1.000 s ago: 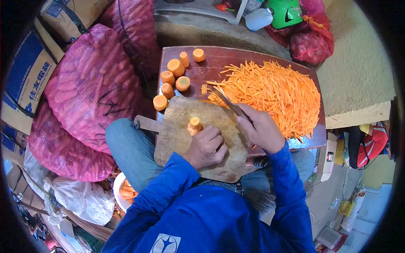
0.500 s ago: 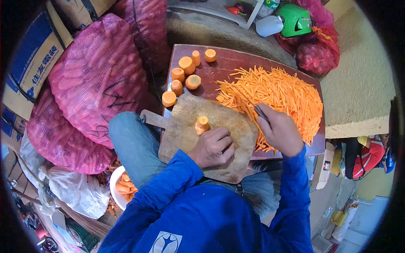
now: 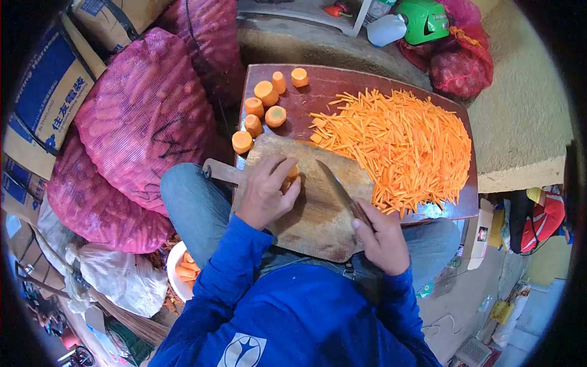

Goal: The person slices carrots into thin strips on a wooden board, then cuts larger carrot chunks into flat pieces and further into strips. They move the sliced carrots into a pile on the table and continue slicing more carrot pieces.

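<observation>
My left hand (image 3: 266, 191) is over the left part of the wooden cutting board (image 3: 318, 229), its fingers closed round a short carrot piece (image 3: 292, 174) that shows partly between them. My right hand (image 3: 384, 237) grips the dark handle of a knife (image 3: 335, 183), whose blade lies diagonally above the board, its tip toward the upper left. A large heap of carrot strips (image 3: 416, 147) covers the right side of the red table (image 3: 324, 82). Several carrot chunks (image 3: 266, 93) stand at the table's left end.
Pink mesh sacks of carrots (image 3: 143, 110) lean at the left beside cardboard boxes (image 3: 49, 92). A white bowl (image 3: 176, 278) with carrot pieces sits below them. A green container (image 3: 423, 21) and a red mesh bag (image 3: 458, 70) are at the top right.
My right hand has come back from the strips to the board with the knife, moving down and left. My left hand has shifted left and up, onto the carrot piece.
</observation>
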{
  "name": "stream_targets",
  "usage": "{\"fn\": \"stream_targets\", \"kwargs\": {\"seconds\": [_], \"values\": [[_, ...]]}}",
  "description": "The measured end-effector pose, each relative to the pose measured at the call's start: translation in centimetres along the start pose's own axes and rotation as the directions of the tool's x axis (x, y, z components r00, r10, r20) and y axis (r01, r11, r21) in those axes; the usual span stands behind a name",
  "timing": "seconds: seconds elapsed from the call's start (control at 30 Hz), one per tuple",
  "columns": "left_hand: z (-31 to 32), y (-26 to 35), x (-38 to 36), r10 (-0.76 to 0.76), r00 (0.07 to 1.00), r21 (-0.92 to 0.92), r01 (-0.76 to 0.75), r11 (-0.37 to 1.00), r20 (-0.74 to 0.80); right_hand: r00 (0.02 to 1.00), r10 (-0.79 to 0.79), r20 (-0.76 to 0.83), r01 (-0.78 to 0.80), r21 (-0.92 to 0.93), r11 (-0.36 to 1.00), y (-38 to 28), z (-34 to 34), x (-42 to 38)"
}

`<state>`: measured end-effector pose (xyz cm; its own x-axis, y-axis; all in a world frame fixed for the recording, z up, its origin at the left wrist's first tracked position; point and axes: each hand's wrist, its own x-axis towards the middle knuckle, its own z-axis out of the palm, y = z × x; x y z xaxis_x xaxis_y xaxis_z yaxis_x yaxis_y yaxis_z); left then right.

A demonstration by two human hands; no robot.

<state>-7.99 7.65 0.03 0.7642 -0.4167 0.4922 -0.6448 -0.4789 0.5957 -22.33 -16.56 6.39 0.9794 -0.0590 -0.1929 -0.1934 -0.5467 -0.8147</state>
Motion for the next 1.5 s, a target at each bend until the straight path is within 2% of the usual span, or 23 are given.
{"fn": "stream_targets", "kwargs": {"seconds": [0.07,0.23,0.3,0.43,0.6,0.73,0.9,1.13,1.23,1.3,1.43,1.5], "values": [[0.9,-0.4,-0.7,-0.015,1.000,-0.021,0.015,1.000,-0.008,0.989,-0.145,-0.027,0.145,0.000,0.989,-0.2,0.9,0.5],[0.8,0.3,-1.5,-0.048,0.998,-0.055,0.046,0.997,-0.041,0.985,-0.169,0.038,0.168,0.028,0.985,-2.1,1.0,1.2],[0.7,0.5,-1.8,-0.060,0.997,-0.098,0.056,0.994,-0.038,0.963,-0.263,0.058,0.262,0.030,0.965,-2.4,1.1,1.4],[0.9,0.1,-1.9,-0.082,0.996,-0.098,0.078,0.992,-0.040,0.960,-0.257,0.107,0.255,0.033,0.966,-2.6,1.9,2.0],[1.3,-0.7,-2.1,0.055,0.997,-0.018,-0.056,0.998,-0.051,0.936,-0.348,0.042,0.346,0.053,0.937,-3.2,2.3,3.2],[1.6,-1.2,-2.3,0.104,0.992,0.006,-0.104,0.995,-0.066,0.954,-0.282,0.104,0.271,0.110,0.956,-3.6,2.6,3.9],[1.6,-0.5,-2.3,0.087,0.994,0.027,-0.085,0.996,-0.073,0.956,-0.253,0.147,0.262,-0.042,0.964,-3.1,3.3,3.2],[1.4,-0.2,-2.6,0.162,0.983,0.066,-0.157,0.985,-0.087,0.965,-0.175,0.193,0.199,-0.110,0.974,-2.0,3.0,1.0],[1.8,-0.3,-3.1,0.129,0.987,0.061,-0.123,0.991,-0.100,0.971,-0.088,0.224,0.121,-0.139,0.983,-1.6,2.4,-0.5],[1.8,-0.3,-2.8,0.074,0.992,-0.009,-0.076,0.997,-0.100,0.979,-0.073,0.190,0.092,-0.097,0.991,-1.6,2.0,-0.9],[1.6,-0.2,-3.0,0.066,0.992,-0.038,-0.070,0.997,-0.107,0.984,-0.094,0.151,0.107,-0.078,0.991,-2.3,1.0,-0.1],[1.6,-0.3,-3.3,0.038,0.996,-0.007,-0.039,0.999,-0.082,0.980,-0.181,0.077,0.178,0.043,0.983,-3.4,1.4,0.7]]}}
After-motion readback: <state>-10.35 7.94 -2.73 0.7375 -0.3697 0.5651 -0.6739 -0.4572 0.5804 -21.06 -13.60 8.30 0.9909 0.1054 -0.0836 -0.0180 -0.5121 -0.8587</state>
